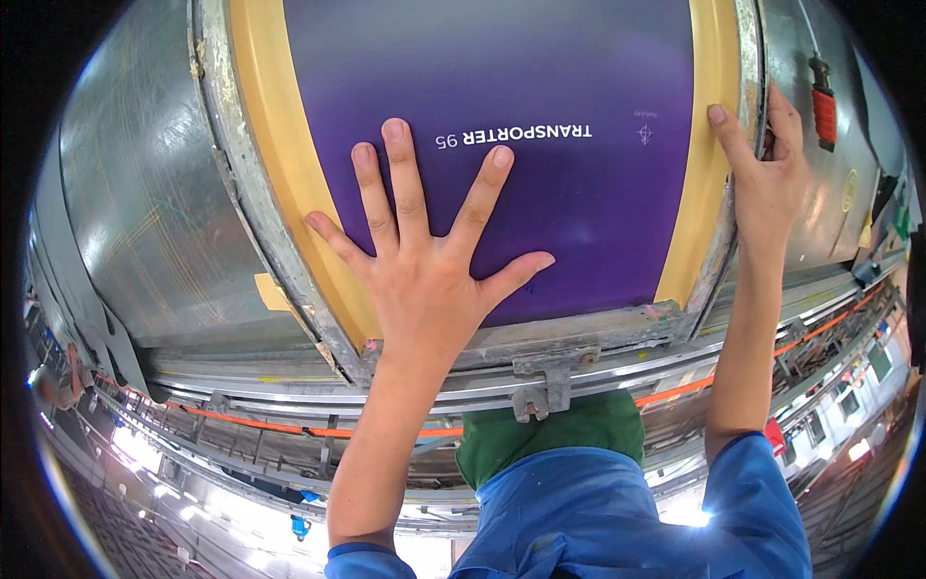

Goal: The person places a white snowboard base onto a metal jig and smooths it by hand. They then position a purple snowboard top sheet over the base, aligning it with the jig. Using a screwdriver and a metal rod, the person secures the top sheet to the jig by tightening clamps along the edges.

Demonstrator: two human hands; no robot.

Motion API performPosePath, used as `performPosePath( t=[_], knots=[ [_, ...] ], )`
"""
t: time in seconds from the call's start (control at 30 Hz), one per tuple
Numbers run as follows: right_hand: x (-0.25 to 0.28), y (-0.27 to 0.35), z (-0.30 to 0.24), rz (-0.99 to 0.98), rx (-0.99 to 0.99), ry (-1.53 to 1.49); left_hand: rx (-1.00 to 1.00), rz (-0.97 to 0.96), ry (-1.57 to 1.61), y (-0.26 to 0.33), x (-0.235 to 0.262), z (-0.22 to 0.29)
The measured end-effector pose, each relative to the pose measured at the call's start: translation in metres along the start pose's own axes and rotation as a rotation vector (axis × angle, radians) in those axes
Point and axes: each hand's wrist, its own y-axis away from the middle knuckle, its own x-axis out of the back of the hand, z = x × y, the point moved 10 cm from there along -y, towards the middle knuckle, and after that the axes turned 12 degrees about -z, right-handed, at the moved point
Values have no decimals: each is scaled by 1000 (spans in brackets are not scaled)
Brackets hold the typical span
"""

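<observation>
A purple printed panel (598, 222) with white lettering fills the middle of a worn metal frame (617, 323). Along its left and right sides run yellow strips (676, 246). Flat on the panel's left part rests my left hand (424, 265), fingers spread wide, with the little finger over the left strip. My right hand (774, 179) grips the frame's right side rail; its thumb lies on the yellow strip and the other fingers go over the outer edge, their tips partly hidden. A metal bracket (548, 381) sits at the middle of the frame's near bar.
Grey scratched surfaces (145, 203) lie on either side of the frame. A tool with a red handle (824, 118) hangs at the right from a cord. A yellow scrap (274, 292) sticks by the left rail. Metal rails and an orange line (666, 394) run along the near side.
</observation>
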Motion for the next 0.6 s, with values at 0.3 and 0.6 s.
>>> performPosePath(
  t=[0.3,0.6],
  knots=[
    [1,1,-2,13,31,-14,3,-9,4,0,0,1],
    [0,0,3,-20,20,-27,5,-1,0,0,-1,1]
  ],
)
